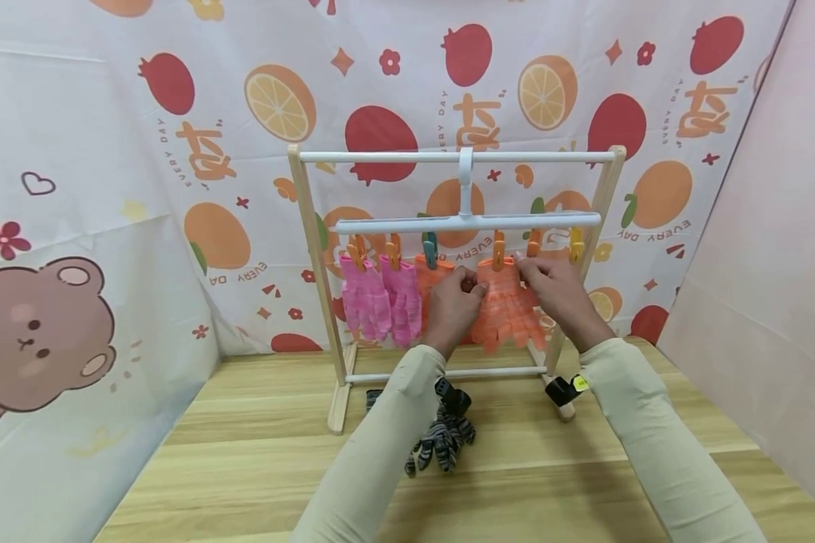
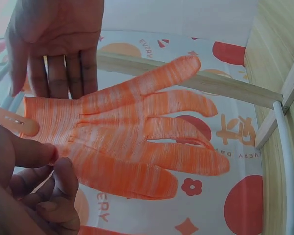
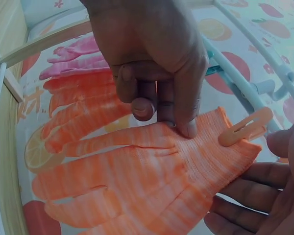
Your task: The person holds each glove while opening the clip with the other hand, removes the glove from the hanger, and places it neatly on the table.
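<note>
With the left hand (image 1: 453,305), I'm pinching the orange glove (image 2: 125,128) by its cuff edge; straight fingers of the right hand (image 1: 560,290) are lying behind, perhaps touching.

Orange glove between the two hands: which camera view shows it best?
The left wrist view: the orange glove is large, cuff and all five fingers in frame. The right wrist view crops it at the bottom; the head view shows it small.

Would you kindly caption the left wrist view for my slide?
Left hand pinching an orange glove clipped with a peg.
</note>
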A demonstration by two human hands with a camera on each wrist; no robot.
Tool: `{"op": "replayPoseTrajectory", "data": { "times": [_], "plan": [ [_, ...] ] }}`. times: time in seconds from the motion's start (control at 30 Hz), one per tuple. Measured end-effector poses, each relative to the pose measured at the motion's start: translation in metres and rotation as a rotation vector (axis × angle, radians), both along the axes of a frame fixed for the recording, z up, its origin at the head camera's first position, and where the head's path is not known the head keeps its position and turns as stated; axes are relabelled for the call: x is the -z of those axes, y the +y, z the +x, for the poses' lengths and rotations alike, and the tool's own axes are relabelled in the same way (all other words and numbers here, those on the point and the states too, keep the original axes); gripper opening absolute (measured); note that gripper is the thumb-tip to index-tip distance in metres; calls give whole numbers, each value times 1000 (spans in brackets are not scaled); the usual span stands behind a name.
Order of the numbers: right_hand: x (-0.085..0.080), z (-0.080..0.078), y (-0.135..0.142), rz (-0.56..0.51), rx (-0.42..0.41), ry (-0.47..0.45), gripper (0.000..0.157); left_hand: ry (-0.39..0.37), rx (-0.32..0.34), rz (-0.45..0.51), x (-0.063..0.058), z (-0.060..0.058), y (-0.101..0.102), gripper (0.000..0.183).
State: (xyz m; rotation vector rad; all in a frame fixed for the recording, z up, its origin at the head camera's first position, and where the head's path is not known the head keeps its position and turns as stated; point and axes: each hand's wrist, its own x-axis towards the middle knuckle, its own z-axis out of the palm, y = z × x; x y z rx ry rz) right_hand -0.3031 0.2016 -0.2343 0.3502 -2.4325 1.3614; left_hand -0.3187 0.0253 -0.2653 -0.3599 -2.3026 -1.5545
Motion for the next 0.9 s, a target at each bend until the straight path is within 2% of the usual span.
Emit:
{"op": "replayPoseTrajectory", "data": {
  "times": [0.17,0.27,0.43,0.63,0.9],
  "plan": [
    [-6,-2,-6,55,-62,-18,62,9,-3,7,1,-1,-4,10],
    [-8,-4,-9,45,-113,-50,67,19,-9,-22,0,-1,-5,11],
    [-15,-7,-17,-51,-170,-51,67,18,2,-48,-1,0,-5,11],
    [-19,-8,-23,-168,-195,7,55,23,3,-58,-1,2,-7,10],
    [-20,-8,-26,-232,-203,6,51,26,9,-74,-2,5,-9,11]
  ]
}}
